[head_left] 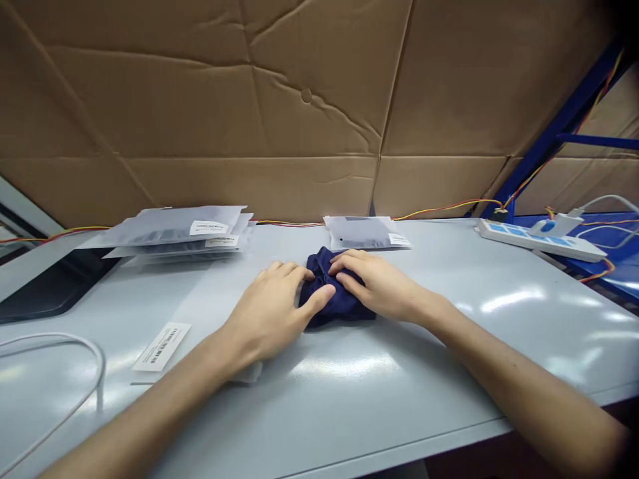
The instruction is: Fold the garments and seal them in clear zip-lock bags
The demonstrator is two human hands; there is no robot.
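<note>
A small folded dark blue cloth lies on the grey table in the middle. My left hand rests on its left side, thumb pressed on the fabric and fingers curled over its edge. My right hand lies on its right side, fingers bent and pressing the cloth down. Both hands hold the cloth between them. Just behind it lies a single clear packing bag with a white label.
A stack of clear labelled bags sits at the back left. A flat clear bag with a barcode label lies under my left forearm. A dark tablet, a white cable, a power strip and cardboard walls surround the table.
</note>
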